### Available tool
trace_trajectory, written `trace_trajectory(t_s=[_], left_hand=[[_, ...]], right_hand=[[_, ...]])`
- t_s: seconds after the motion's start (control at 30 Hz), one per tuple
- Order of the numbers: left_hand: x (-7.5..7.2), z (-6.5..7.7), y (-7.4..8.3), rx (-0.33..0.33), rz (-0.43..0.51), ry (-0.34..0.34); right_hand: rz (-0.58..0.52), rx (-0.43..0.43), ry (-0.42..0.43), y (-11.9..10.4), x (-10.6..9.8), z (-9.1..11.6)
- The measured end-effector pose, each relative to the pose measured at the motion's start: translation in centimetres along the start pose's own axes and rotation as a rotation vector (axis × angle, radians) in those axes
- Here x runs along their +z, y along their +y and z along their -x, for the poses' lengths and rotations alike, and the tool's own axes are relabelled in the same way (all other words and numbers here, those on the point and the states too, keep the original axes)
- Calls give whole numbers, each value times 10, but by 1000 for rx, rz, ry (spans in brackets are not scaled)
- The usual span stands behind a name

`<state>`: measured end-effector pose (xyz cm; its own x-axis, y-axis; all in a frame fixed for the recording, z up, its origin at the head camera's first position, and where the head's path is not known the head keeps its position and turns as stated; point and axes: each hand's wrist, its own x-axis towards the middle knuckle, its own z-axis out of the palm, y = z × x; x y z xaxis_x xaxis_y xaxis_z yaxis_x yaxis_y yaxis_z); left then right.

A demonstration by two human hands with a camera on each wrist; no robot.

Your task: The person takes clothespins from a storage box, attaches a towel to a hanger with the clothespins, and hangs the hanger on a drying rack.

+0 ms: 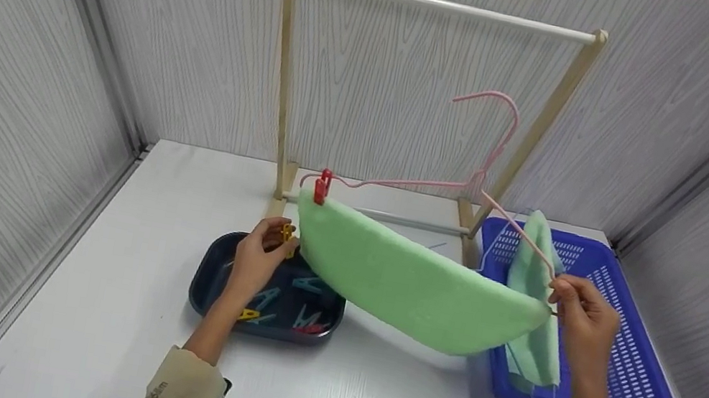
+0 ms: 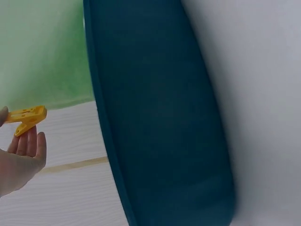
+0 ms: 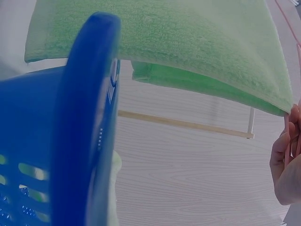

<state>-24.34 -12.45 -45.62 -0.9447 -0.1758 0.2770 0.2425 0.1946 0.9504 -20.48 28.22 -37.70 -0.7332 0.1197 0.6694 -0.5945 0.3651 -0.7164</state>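
Note:
A light green towel [image 1: 413, 279] hangs folded over the lower bar of a pink clothes hanger [image 1: 430, 183]. Near the hanger's left end a red clothespin [image 1: 321, 187] clips the towel's top corner. My left hand [image 1: 258, 258] pinches a yellow clothespin [image 1: 288, 240] beside the towel's left edge, above a dark tray [image 1: 197, 303]; the left wrist view also has this yellow clothespin [image 2: 31, 116], between thumb and fingers. At the other end, my right hand [image 1: 585, 320] grips the hanger's right corner, close to the towel's edge.
Several clothespins lie in the dark tray. To the right stands a blue perforated basket [image 1: 646, 367], with a pale green cloth [image 1: 528, 353] draped over its near left side. Behind, a wooden rack with a white top rail [image 1: 447, 5] stands before the wall.

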Motion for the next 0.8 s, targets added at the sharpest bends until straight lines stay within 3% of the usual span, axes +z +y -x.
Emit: trace_trajectory(t_s=[0.17, 0.23, 0.6, 0.8], left_hand=[[-2, 9, 34, 24, 3, -27], [-2, 11, 39, 38, 4, -42], [4, 16, 50, 209, 7, -68], [6, 20, 56, 262, 4, -72]], right_hand=[[-8, -8, 0, 1, 0, 0], [-13, -5, -2, 1, 0, 0], [-23, 19, -11, -2, -1, 1], [-27, 32, -1, -2, 0, 1]])
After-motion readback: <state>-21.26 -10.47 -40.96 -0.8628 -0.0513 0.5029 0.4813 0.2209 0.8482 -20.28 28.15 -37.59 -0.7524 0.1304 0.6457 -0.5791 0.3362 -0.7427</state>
